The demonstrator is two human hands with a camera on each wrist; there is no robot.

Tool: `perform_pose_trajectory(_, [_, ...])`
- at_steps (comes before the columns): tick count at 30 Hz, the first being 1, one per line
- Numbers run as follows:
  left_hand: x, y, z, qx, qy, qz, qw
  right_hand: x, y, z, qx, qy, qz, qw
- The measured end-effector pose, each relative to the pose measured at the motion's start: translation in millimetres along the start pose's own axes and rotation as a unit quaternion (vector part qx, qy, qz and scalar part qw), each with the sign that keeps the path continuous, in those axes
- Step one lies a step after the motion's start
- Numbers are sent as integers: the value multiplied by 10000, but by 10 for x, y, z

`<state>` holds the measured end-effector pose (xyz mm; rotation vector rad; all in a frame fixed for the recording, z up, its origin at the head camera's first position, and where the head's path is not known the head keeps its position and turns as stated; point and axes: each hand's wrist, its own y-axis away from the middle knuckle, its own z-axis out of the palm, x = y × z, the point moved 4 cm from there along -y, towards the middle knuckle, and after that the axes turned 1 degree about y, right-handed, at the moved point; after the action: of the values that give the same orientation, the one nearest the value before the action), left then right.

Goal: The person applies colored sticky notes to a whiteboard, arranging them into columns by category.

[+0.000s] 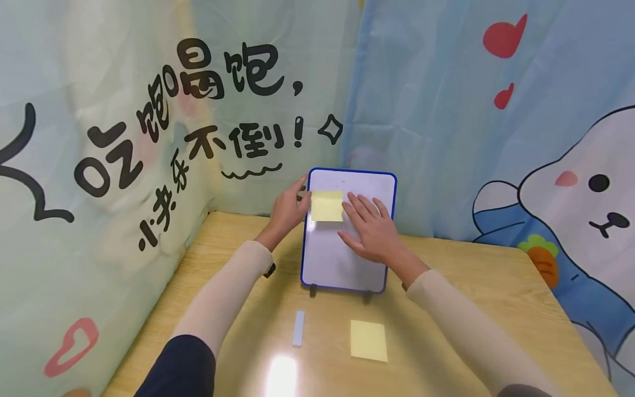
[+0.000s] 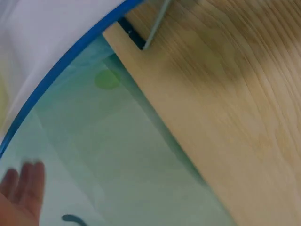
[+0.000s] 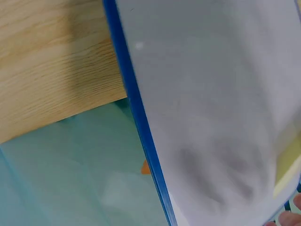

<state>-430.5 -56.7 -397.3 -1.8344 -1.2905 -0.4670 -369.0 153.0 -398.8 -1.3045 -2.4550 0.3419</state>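
A small whiteboard (image 1: 332, 256) with a blue frame stands upright on the table, leaning back slightly. On its upper left part is a yellow sticky note (image 1: 326, 206). My left hand (image 1: 289, 208) is at the board's left edge, thumb tip right by the note's left side and fingers extended along the frame. Spread flat over the board's right half, my right hand (image 1: 369, 229) has its straight fingertips close to the note's right edge. The left wrist view catches only part of the left hand (image 2: 26, 193), beyond the blue rim.
On the wooden table (image 1: 446, 292) before the board lie a yellow sticky note pad (image 1: 369, 341) and a narrow pale strip (image 1: 298, 328). Dark feet (image 1: 312, 290) support the board's lower edge. A printed curtain (image 1: 421, 127) hangs close behind and along the left side.
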Motion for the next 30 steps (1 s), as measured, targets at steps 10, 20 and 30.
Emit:
perform_pose_trajectory(10, [84,526,-269,-435,-2046,1343,9686,131,522,-258,1426,-548,374,9876])
perform_pose_trajectory(20, [-278,1217,-655,-542,-2644,1020,9575,233,1281,-171,1184,-889,1301,9804])
perform_pose_trajectory(30, [-505,1733,-634,-990,-2763,735,9531,133,1861,-80,432,-874,1888,9772])
